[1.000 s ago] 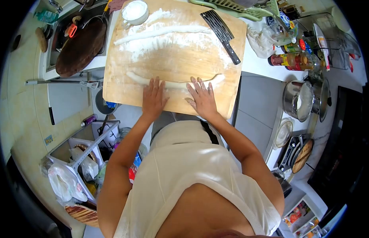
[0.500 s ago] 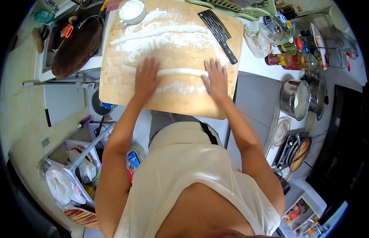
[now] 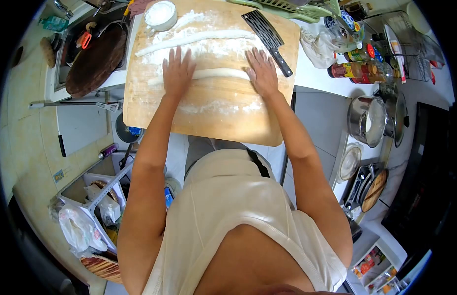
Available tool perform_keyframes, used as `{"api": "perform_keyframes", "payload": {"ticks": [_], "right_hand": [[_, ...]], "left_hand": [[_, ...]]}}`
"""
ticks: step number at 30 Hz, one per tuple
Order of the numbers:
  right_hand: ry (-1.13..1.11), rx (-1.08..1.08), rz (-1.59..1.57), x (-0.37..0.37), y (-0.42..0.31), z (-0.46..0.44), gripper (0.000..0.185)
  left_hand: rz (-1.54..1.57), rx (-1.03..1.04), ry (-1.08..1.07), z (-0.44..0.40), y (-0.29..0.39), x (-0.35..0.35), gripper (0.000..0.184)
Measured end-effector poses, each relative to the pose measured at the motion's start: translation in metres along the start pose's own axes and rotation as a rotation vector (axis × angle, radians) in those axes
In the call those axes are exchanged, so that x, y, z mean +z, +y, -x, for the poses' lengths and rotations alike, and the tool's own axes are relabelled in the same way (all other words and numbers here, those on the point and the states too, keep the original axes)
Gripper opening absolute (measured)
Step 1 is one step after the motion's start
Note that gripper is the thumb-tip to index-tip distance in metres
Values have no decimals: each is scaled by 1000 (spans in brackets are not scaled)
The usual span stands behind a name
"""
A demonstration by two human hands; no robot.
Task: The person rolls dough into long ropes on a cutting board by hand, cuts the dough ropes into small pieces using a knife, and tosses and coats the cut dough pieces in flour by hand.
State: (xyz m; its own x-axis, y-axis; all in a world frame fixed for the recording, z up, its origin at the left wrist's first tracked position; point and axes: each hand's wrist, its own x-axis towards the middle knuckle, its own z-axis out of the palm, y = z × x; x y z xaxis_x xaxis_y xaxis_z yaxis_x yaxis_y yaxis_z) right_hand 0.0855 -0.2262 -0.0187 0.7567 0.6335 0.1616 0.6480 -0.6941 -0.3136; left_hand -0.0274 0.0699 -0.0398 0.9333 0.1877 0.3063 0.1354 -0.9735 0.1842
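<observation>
A rope of white dough [image 3: 219, 73] lies crosswise on a floured wooden board [image 3: 214, 125]. My left hand [image 3: 178, 73] rests flat over its left part, fingers stretched forward and spread. Over the right end lies my right hand [image 3: 261, 73], also flat with fingers apart. Both palms hide the dough beneath them, and a short stub shows left of my left hand. Farther up the board is a second dough rope [image 3: 199, 37] in loose flour. A cleaver [image 3: 264, 33] with a black handle sits just beyond my right hand. At the top left stands a cup of flour [image 3: 161, 15].
Left of the board is a sink [image 3: 61, 73] with a large dark brown oval object [image 3: 98, 61] across it. Bottles [image 3: 347, 70] and a plastic bag [image 3: 317, 48] stand to the right. A steel pot [image 3: 366, 120] is farther right, and a green rack [image 3: 287, 11] borders the back.
Both hands have moved forward, away from my body, and the nearer dough rope has shifted forward under them. The farther rope and the cleaver stay in place on the board.
</observation>
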Motion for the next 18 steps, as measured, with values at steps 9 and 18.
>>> {"api": "perform_keyframes", "payload": {"ticks": [9,18], "right_hand": [[-284,-63,63,-23,-49,143,65],[191,148,-193,-1,-26,-18,60]], "left_hand": [[140,70,-242,149,32,-63,65],[211,167,-234,12,61,-24,65]]}}
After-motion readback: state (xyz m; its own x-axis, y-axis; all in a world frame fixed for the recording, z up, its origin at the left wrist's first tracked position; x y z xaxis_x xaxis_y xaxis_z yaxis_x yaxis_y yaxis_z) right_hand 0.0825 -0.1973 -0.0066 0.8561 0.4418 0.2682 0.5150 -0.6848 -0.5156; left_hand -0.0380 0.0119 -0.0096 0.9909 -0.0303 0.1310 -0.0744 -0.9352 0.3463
